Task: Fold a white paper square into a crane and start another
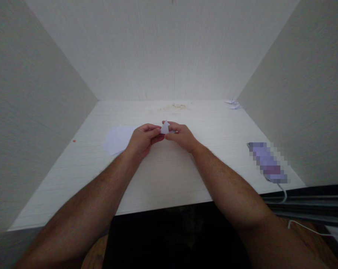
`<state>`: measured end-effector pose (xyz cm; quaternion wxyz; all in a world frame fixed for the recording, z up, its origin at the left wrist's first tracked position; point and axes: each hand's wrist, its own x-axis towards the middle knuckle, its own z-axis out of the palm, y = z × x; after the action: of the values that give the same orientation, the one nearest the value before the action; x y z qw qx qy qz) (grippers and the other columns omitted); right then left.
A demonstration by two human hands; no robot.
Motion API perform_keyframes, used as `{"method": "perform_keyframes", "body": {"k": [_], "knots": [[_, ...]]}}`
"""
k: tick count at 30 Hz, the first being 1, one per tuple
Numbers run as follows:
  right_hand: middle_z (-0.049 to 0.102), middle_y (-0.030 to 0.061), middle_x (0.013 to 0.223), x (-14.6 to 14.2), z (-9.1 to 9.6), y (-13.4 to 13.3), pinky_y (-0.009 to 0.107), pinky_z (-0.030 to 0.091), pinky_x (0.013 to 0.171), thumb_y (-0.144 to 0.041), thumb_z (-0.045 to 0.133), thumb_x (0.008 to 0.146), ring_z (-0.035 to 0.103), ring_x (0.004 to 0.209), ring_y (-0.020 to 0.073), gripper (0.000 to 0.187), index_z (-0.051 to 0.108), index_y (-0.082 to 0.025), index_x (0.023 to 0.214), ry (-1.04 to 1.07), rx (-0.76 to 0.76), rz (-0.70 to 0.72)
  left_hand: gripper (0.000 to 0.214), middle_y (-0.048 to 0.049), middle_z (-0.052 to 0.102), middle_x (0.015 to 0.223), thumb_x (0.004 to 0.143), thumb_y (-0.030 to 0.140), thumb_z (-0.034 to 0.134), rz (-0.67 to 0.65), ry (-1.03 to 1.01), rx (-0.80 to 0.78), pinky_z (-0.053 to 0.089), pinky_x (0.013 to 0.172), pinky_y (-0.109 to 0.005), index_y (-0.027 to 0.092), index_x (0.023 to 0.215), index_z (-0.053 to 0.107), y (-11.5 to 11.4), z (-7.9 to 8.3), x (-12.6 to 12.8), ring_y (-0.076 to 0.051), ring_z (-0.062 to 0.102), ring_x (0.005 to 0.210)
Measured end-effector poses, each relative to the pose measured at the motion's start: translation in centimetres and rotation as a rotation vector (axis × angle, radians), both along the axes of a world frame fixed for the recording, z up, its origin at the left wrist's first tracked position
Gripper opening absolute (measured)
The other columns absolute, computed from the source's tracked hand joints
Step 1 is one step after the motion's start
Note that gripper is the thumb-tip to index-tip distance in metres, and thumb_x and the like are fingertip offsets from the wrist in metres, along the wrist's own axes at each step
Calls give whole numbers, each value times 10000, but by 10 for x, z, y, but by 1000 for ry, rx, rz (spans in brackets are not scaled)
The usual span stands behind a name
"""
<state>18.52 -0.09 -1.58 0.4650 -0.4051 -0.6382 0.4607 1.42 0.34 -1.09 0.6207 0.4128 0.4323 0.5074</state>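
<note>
A small piece of folded white paper (165, 127) with a pointed top is held between both hands, above the middle of the white table. My left hand (145, 136) pinches its left side, thumb in front. From the right, my right hand (181, 135) grips it with thumb and fingers, which hide part of the paper. Beside my left wrist lie loose white paper sheets (117, 140), flat on the table and partly covered by that hand.
Several small folded white papers (234, 104) lie in the far right corner. A blurred-out phone-like device (265, 160) with a cable (283, 192) rests near the right edge. Walls (169, 56) enclose the table (163, 179) at the back and sides. Brownish marks (176, 107) show near the back wall.
</note>
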Motion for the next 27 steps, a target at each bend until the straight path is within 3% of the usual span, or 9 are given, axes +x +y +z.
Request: {"method": "perform_keyframes", "body": {"k": [3,11,19,23,27], "knots": [[692,63,1244,0,-1,0,387,525,907,-214,743,689,672,1032,214,184,764,-186,870,-62,-14,28,195,-34,715,760,633,178,823,21,-9,17,600,762,-343,134,742,668,-1,-1,1,-139,683,682],[595,116,1420,1,-2,-1,414,522,973,-204,786,691,619,1223,258,270,769,-191,960,-92,13,16,236,-49,713,789,608,179,844,39,-6,40,604,786,-377,128,765,675,-1,-1,2,-154,687,702],[626,103,1371,-1,-7,1,395,540,937,-307,799,729,624,1209,241,158,747,-203,836,-67,68,-85,260,-45,715,783,599,182,836,131,7,92,599,787,-352,131,805,686,1,-2,1,-153,692,731],[701,84,1223,-3,-10,2,358,550,880,-321,790,725,665,1094,213,155,724,-202,800,-16,64,-164,245,-38,709,773,608,170,822,182,6,105,603,814,-360,139,808,685,1,-1,2,-150,689,749],[736,23,861,-2,-6,1,313,525,812,-345,719,782,663,826,155,158,704,-188,767,-50,65,-189,260,-40,713,779,604,161,828,168,-10,96,606,811,-358,140,821,685,1,-1,2,-156,696,763]]}}
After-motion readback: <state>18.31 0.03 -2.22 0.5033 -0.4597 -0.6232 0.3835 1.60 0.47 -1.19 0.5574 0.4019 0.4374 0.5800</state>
